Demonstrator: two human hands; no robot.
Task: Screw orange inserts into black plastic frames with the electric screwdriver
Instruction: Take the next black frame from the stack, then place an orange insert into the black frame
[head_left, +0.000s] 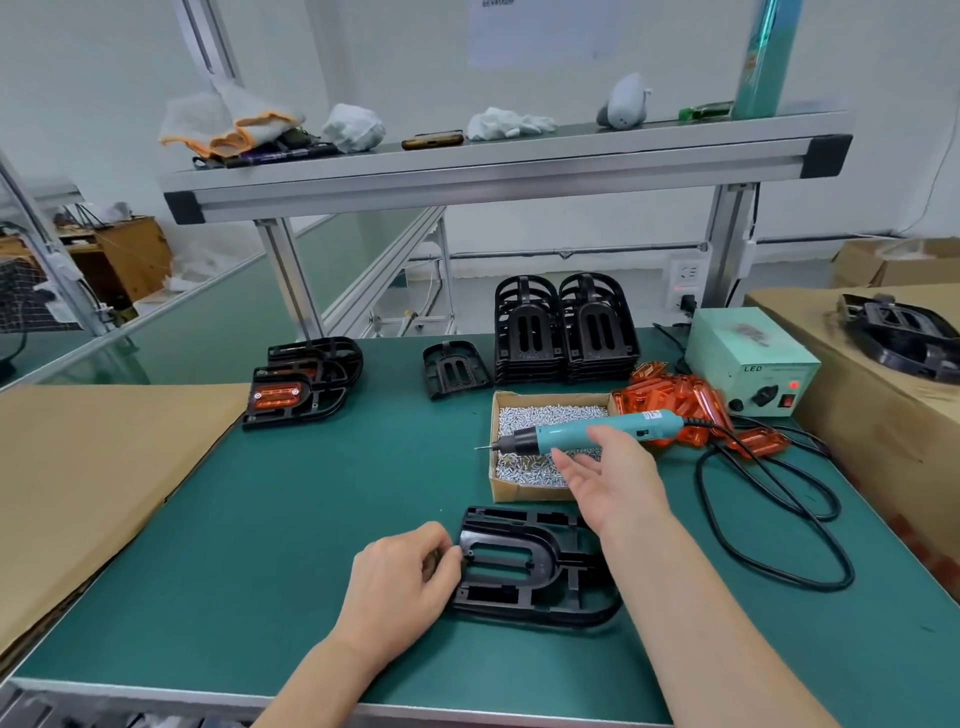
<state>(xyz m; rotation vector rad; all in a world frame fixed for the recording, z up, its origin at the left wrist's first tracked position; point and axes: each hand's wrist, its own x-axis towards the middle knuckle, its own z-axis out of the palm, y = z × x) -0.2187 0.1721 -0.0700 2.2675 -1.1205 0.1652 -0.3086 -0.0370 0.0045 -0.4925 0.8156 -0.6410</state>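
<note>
Assembly bench, early in the batch. My left hand (400, 577) pinches the left edge of a bare black frame (530, 566) lying flat at near centre of the green mat (311, 519). It has no insert and no screws yet.

My right hand (602, 478) hovers over the screw box (524, 491), fingers loosely spread, holding nothing. Can't tell if it touches the electric screwdriver (566, 434), which lies across that box.

Done, by my read: at least 2 finished frames (301, 389) overlapped at far left, the front one showing its orange insert w/ 2 screws.

Left to do:
- the frame in hand
- 1 loose frame (454, 369)
- 2 tall stacks (527, 332) at far centre, too tight to count

The heap of orange inserts (680, 402) right of the box is approx. dozens. Tools: 1 driver, 1 power unit (748, 358).
</note>
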